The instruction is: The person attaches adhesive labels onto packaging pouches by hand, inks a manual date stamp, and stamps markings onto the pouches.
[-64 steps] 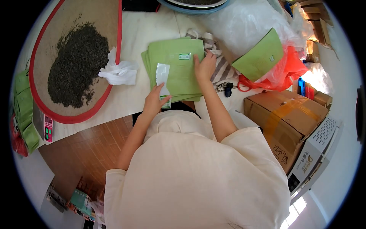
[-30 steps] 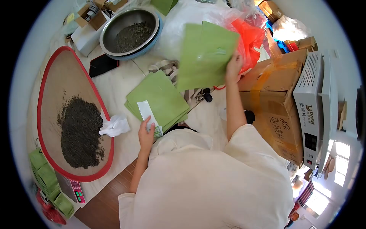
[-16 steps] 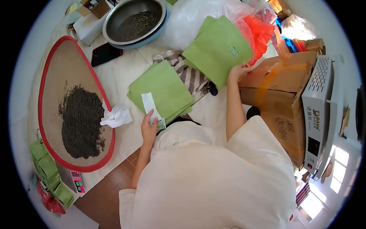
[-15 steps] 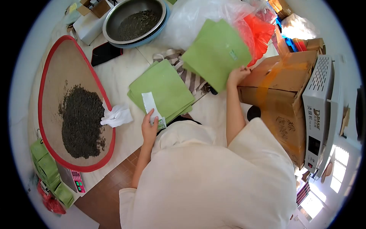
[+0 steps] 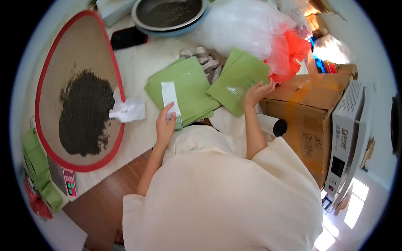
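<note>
My left hand (image 5: 165, 125) is closed, thumb and fingers gripping a white label strip (image 5: 169, 93) with a small green printed end. The strip lies over a stack of flat green bags (image 5: 190, 83) on the table. On the right, my right hand (image 5: 257, 93) is beside a second, smaller pile of green bags (image 5: 234, 77), its fingers apart and holding nothing. That pile's near left edge overlaps the stack a little. Behind both lies a striped brown-and-white cloth (image 5: 209, 62), partly covered by the bags.
At left, a red-rimmed tray (image 5: 42, 138) holds dark loose leaves, with a white cloth (image 5: 127, 109) at its edge. A steel bowl (image 5: 136, 19), black phone (image 5: 127, 37) and clear plastic bags (image 5: 234, 25) are behind. A carton (image 5: 305, 134) and grey machine (image 5: 345, 125) stand right.
The right-hand green bags, raised and held by my right hand before, now lie lower, and that hand has let go. My left hand keeps the strip. The whole view has shifted slightly.
</note>
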`<state>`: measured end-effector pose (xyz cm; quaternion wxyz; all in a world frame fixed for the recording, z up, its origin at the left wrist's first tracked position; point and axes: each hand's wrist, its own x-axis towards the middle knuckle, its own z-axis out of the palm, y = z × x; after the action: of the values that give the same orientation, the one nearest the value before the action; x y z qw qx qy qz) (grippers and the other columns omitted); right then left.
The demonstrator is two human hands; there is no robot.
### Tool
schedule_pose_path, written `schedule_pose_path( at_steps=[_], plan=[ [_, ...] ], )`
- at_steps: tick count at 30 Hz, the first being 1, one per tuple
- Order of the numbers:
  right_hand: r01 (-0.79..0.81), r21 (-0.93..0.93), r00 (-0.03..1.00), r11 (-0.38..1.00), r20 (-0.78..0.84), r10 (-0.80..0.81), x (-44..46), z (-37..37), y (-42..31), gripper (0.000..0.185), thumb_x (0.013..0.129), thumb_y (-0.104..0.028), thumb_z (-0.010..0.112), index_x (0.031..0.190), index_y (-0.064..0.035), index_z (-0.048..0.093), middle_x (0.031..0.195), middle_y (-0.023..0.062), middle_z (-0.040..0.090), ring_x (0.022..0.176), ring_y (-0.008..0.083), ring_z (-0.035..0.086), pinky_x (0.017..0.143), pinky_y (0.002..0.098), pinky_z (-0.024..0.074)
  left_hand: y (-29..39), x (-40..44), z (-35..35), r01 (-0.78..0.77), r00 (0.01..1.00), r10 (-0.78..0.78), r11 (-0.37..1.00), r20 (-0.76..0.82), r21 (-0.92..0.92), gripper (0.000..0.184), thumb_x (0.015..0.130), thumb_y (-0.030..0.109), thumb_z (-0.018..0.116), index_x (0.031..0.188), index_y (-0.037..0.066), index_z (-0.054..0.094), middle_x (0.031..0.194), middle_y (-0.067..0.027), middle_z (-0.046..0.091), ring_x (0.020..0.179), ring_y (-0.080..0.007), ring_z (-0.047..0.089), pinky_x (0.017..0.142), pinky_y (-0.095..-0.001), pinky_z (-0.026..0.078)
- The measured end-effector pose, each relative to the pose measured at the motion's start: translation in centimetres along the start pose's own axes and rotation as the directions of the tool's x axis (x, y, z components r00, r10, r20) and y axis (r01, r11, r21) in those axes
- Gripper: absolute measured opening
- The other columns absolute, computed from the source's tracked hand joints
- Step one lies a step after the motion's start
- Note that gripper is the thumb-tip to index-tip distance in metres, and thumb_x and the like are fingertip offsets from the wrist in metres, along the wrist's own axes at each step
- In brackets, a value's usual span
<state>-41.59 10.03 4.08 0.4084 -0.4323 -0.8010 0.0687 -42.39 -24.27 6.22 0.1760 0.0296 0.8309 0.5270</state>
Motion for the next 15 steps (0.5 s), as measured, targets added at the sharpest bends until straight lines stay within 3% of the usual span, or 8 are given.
schedule_pose_path(
  at_steps=[1,2,4,6,7,9,12,15],
  plan=[
    [0.25,0.09,0.967,0.964,0.018,-0.253,0.3,-1.6,-2.5,0.03,0.088,-0.003,0.048,0.116,0.0049,0.045,0.115,0.0206,0.05,0.11,0.0355,0.047,0.094,0.0449,0.0386,-0.8,0.0,0.0,-0.048,0.998,0.045,0.997,-0.05,-0.054,0.036,0.088,0.008,0.057,0.123,0.006,0.055,0.117,-0.0083,0.061,0.1,-0.0176,0.058,0.084,-0.027,0.044],
    [0.251,0.089,0.967,0.964,0.018,-0.253,0.8,-2.7,-3.9,0.03,0.088,-0.003,0.048,0.116,0.0049,0.045,0.115,0.0206,0.05,0.11,0.0355,0.047,0.094,0.0449,0.0386,0.3,1.1,0.3,-0.047,0.998,0.044,0.997,-0.05,-0.054,0.036,0.088,0.008,0.057,0.123,0.006,0.055,0.117,-0.0083,0.061,0.1,-0.0176,0.058,0.084,-0.027,0.044],
    [0.094,0.525,0.747,0.846,0.524,-0.409,-2.1,-3.8,-7.0,0.028,0.081,0.001,0.052,0.109,-0.001,0.053,0.114,0.0167,0.053,0.11,0.0354,0.048,0.096,0.0431,0.0371,1.3,0.5,-1.2,0.117,0.992,-0.125,0.977,-0.033,-0.18,0.036,0.088,0.009,0.058,0.124,0.007,0.056,0.109,-0.0022,0.062,0.08,-0.0085,0.055,0.071,-0.0215,0.044],
    [-0.111,0.597,0.444,0.795,0.745,-0.497,-6.1,-3.4,-8.6,0.026,0.079,-0.002,0.056,0.104,-0.0038,0.057,0.111,0.0135,0.056,0.113,0.0337,0.048,0.098,0.0451,0.0354,-0.1,1.2,-1.2,0.109,0.986,-0.14,0.952,-0.09,-0.285,0.036,0.088,0.009,0.059,0.123,0.007,0.056,0.103,-0.0002,0.061,0.072,-0.0055,0.048,0.065,-0.0193,0.041],
    [-0.107,0.603,0.433,0.791,0.744,-0.509,-7.4,-2.6,-8.6,0.026,0.079,-0.002,0.056,0.104,-0.0038,0.057,0.111,0.0135,0.056,0.113,0.0337,0.048,0.098,0.0451,0.0354,-0.2,1.5,-1.1,0.074,0.982,-0.133,0.92,-0.131,-0.384,0.036,0.088,0.009,0.06,0.123,0.007,0.056,0.096,0.0017,0.06,0.065,-0.0026,0.042,0.059,-0.0172,0.038],
    [0.515,0.661,0.254,0.546,0.491,-0.834,-9.6,-0.9,-8.1,0.03,0.079,-0.006,0.057,0.108,-0.0012,0.054,0.114,0.0159,0.055,0.112,0.0333,0.049,0.099,0.0459,0.0355,-0.5,1.3,-1.2,0.047,0.973,-0.142,0.892,-0.18,-0.45,0.035,0.088,0.01,0.06,0.122,0.007,0.057,0.092,0.0021,0.059,0.063,-0.0023,0.039,0.057,-0.017,0.036],
    [0.548,0.508,0.369,0.665,0.566,-0.737,-9.8,0.3,-5.5,0.035,0.081,-0.009,0.056,0.113,0.0012,0.05,0.115,0.0184,0.054,0.114,0.0321,0.048,0.1,0.0446,0.0351,-1.4,0.4,-2.2,0.106,0.963,-0.196,0.905,-0.183,-0.411,0.033,0.089,0.009,0.058,0.123,0.005,0.056,0.086,0.0018,0.058,0.063,-0.0014,0.042,0.057,-0.0168,0.037],
    [0.613,0.476,0.394,0.631,0.508,-0.766,-8.9,1.0,-5.6,0.041,0.081,-0.012,0.056,0.118,0.0029,0.047,0.109,0.0196,0.057,0.108,0.033,0.051,0.096,0.0435,0.0372,-1.0,-0.2,-2.4,0.108,0.972,-0.189,0.886,-0.138,-0.452,0.039,0.089,0.007,0.057,0.128,0.005,0.051,0.097,-0.0025,0.06,0.076,-0.0047,0.052,0.068,-0.0185,0.043]
  ],
)
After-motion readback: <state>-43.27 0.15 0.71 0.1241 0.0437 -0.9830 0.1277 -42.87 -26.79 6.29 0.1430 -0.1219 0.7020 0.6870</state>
